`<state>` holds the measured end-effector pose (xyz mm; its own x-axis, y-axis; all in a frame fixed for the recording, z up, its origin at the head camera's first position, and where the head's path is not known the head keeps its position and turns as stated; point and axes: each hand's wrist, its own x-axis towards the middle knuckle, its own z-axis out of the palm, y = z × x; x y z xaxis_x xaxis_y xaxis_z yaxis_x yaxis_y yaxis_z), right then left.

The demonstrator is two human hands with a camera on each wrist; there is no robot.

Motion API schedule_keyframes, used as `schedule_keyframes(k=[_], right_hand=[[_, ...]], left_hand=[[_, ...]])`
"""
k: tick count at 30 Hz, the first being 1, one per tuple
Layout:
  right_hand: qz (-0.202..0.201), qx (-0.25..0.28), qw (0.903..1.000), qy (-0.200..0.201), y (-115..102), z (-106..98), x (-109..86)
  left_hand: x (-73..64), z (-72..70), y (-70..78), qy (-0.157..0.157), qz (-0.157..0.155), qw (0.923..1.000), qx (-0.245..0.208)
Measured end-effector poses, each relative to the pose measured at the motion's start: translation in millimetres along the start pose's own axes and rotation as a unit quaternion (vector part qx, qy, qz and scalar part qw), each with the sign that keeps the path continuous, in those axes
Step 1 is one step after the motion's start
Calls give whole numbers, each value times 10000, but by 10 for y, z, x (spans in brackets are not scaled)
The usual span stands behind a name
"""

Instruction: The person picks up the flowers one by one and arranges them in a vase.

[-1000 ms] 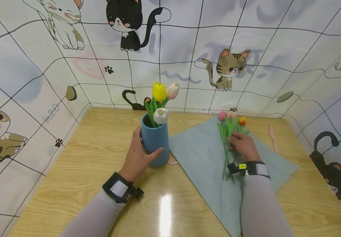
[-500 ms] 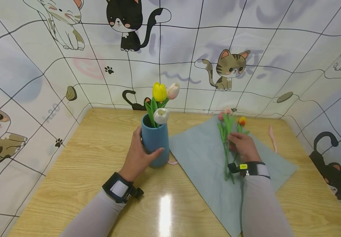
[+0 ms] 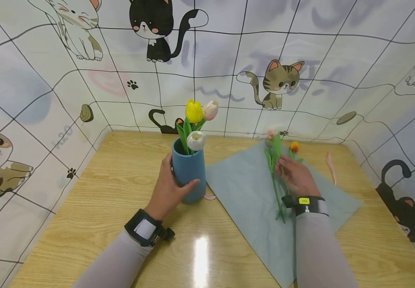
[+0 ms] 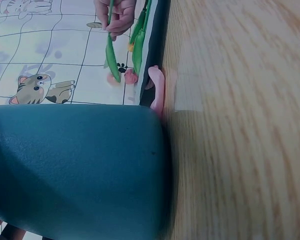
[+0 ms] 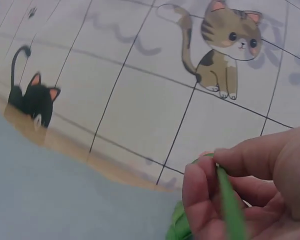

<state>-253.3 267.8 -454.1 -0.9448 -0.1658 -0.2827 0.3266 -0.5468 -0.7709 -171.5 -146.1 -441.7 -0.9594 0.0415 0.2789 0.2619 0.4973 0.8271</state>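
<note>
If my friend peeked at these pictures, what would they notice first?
Probably the blue vase near the middle of the table, held by the left hand, with a bright yellow tulip, a white tulip and a pale pink tulip poking out. Then maybe the right hand, pinching a green stem over the grey-blue sheet to the right. Behind everything, cartoon cats dot the white backdrop.

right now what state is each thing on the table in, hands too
blue vase: upright
three tulips: standing in the vase
left hand: curled round the vase
right hand: pinching a tulip stem
orange tulip: lying down, unheld
grey-blue paper: spread on the table
far-right pink strip: lying loose
</note>
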Motion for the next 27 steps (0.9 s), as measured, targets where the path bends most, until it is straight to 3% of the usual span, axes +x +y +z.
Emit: schedule_keyframes(k=[2,5,8,19,27], right_hand=[[-51,633,9972,-406,11,-31,29],[-86,1140,9906,-754,23,-55,44],[-136,1358,9880,-718,33,-61,30],[-401,1224,9884,-802,29,-27,26],[-632,1151,9904,-435,39,-6,23]], left_hand=[[1,3,-5,-2,-16,10000,1],[3,8,-12,-1,-21,10000,-9],[4,8,-11,21,0,10000,-5],[-2,-1,0,-1,68,10000,-22],[0,5,-8,17,58,10000,5]])
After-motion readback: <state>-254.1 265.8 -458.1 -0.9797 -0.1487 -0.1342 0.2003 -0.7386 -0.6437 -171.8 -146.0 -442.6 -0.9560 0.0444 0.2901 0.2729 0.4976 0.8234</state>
